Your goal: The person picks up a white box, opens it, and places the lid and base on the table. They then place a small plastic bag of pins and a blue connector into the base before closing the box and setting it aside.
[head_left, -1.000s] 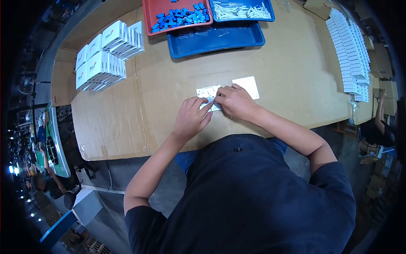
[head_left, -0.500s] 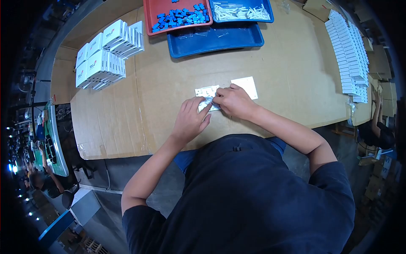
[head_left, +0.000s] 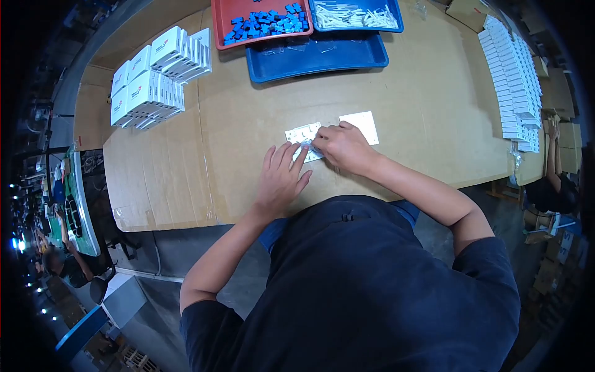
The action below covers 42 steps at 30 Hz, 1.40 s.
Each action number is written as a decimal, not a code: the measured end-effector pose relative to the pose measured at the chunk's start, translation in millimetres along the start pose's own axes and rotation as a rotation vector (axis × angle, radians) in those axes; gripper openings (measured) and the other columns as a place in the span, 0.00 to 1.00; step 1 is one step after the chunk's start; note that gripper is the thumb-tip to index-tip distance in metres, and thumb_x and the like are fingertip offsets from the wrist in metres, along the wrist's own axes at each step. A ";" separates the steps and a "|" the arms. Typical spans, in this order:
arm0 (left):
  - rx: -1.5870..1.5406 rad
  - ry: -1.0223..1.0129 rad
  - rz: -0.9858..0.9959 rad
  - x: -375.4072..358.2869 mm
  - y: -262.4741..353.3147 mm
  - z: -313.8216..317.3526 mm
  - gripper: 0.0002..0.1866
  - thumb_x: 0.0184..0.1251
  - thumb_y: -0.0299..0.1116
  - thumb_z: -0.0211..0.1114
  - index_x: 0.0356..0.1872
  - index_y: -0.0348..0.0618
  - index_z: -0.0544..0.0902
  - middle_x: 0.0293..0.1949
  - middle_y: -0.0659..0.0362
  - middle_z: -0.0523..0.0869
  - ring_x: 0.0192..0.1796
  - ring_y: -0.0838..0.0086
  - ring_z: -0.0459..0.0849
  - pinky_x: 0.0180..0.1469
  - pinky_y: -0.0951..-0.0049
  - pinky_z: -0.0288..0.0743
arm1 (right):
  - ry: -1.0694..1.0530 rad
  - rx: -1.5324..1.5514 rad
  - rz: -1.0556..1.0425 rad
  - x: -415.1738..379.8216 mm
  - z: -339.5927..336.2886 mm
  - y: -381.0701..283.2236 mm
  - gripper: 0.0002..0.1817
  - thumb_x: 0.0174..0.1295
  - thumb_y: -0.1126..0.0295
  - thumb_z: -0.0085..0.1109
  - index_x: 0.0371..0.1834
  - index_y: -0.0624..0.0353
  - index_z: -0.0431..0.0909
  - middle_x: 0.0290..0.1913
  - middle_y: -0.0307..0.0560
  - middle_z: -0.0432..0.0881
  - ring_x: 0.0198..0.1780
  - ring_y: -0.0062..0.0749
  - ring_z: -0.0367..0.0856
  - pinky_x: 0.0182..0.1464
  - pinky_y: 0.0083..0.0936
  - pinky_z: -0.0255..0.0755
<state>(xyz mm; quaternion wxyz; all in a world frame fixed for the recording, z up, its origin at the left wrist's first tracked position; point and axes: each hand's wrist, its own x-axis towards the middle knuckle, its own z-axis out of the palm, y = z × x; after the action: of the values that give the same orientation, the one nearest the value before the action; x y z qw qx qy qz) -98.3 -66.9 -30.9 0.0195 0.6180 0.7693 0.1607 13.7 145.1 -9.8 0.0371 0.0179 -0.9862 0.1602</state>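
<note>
Cardboard-covered worktop [head_left: 396,93], plate at its middle. Beyond the plate: empty blue tray [head_left: 316,56], red tray of blue parts [head_left: 260,25]; stacked white boxes [head_left: 158,77] up-left of it. White switch plate [head_left: 302,134] lies flat. Left hand [head_left: 280,177] spread, fingertips pinning its near edge. Right hand [head_left: 343,147] pinched on small clear wrap at its right end. Best keep plate pressed flat, work with fingertips only.

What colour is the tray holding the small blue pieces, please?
Red, seen in the head view: the tray at the table's far edge.
</note>
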 end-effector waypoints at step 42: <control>-0.270 0.170 -0.256 9.7 -28.9 2.2 0.52 0.59 0.57 0.78 0.79 0.39 0.67 0.75 0.48 0.73 0.80 0.49 0.66 0.83 0.43 0.52 | 0.427 0.621 0.434 88.1 -54.0 99.8 0.18 0.73 0.76 0.58 0.65 0.64 0.80 0.47 0.54 0.92 0.49 0.41 0.92 0.54 0.32 0.82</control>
<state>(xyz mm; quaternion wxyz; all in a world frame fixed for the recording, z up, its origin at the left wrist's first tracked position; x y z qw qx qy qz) -127.4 -62.5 -39.2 0.0573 0.4912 0.8118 0.3104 -75.2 254.8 16.9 0.1984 -0.2128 -0.8424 0.4535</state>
